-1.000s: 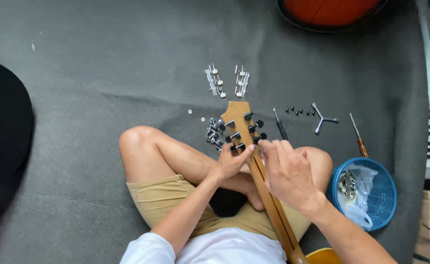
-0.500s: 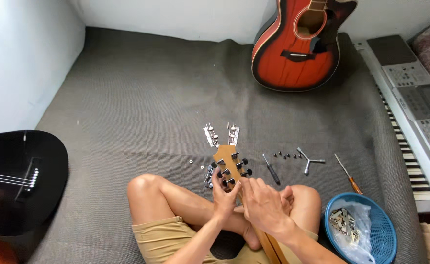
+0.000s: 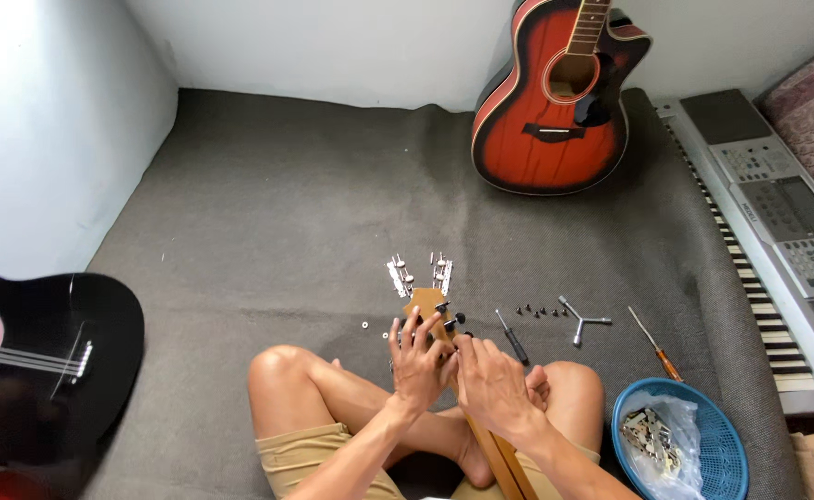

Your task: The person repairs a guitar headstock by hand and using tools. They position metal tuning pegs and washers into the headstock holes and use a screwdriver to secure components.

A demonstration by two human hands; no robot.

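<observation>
I sit cross-legged on a grey mat with a guitar neck across my lap. Its wooden headstock [image 3: 427, 302] points away from me and carries black tuning pegs. My left hand [image 3: 416, 359] covers the left side of the headstock, fingers spread over the pegs. My right hand [image 3: 492, 384] grips the neck just below the headstock. Two silver tuner strips [image 3: 418, 275] lie on the mat just beyond the headstock tip.
A black screwdriver [image 3: 513, 337], small screws [image 3: 537, 312], a three-armed wrench [image 3: 581, 321] and an orange-handled screwdriver [image 3: 657, 346] lie to the right. A blue basket [image 3: 694, 428] holds parts. A red guitar [image 3: 560, 97] leans on the wall; a black guitar [image 3: 37, 356] lies left; a keyboard [image 3: 777, 231] sits right.
The camera has tilted up, bringing the wall, red guitar and keyboard into view. Both hands have stayed on the headstock, the left now spread higher over the pegs.
</observation>
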